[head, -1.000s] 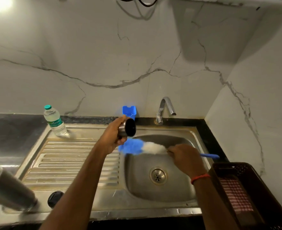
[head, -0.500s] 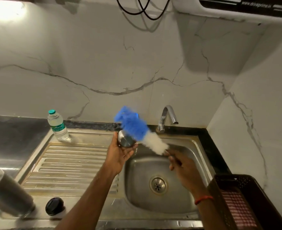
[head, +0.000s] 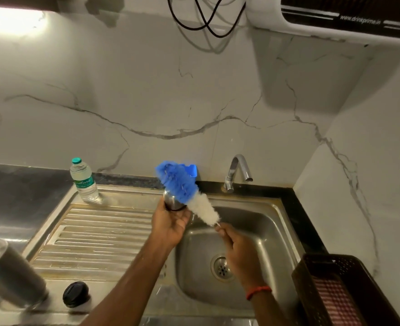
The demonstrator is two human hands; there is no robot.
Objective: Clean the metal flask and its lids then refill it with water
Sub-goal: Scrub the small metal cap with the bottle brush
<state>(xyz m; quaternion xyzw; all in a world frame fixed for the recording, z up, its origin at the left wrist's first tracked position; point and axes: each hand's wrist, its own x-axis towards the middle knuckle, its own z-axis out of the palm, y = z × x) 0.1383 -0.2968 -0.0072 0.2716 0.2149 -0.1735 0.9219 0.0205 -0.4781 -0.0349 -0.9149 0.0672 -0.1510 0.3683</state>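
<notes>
Scrubbing the metal lid (head: 172, 202) gripped in the left hand (head: 170, 228) with a brush (head: 182, 184) pinched in the right hand (head: 239, 250), over the sink (head: 255, 231) — probably early on, with flask (head: 8, 276) and black lid (head: 75, 294) on the surface (head: 95, 236), refill not begun.

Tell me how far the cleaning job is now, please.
Done: the flask is open, both lids off. In hand: the left hand holds the metal lid, the right hand holds the brush against it above the sink. Left: the black lid beside the flask, perhaps the flask itself, then refilling.
</notes>
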